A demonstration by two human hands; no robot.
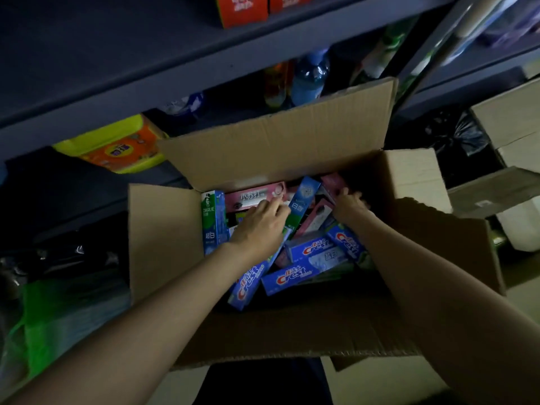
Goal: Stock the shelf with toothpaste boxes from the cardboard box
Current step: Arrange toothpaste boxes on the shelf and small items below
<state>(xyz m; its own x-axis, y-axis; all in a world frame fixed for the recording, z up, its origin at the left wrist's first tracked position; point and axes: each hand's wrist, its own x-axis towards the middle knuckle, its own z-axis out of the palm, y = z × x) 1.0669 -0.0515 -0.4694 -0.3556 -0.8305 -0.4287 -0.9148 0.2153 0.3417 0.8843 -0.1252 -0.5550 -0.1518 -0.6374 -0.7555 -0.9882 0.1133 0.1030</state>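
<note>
Dark shelves (146, 83) fill the upper frame. On them sit a yellow and orange pack (117, 144) at centre left, bottles (309, 74) at upper centre and red boxes (242, 7) at the top edge. A green bag (58, 311) lies at lower left, and more cartons (511, 127) stand at right.

The open cardboard box (163, 238) sits in the middle of the frame, its raised flaps walling in both arms. Inside, toothpaste boxes lie jumbled. Blue ones (304, 273) run diagonally, a pink one (254, 195) lies across, and a green one (213, 220) stands on end at the left.

The left hand (260, 226) rests with curled fingers on the pile, though whether it grips anything is unclear. The right hand (349, 204) pinches another pink box (333, 182) near the far right corner.
</note>
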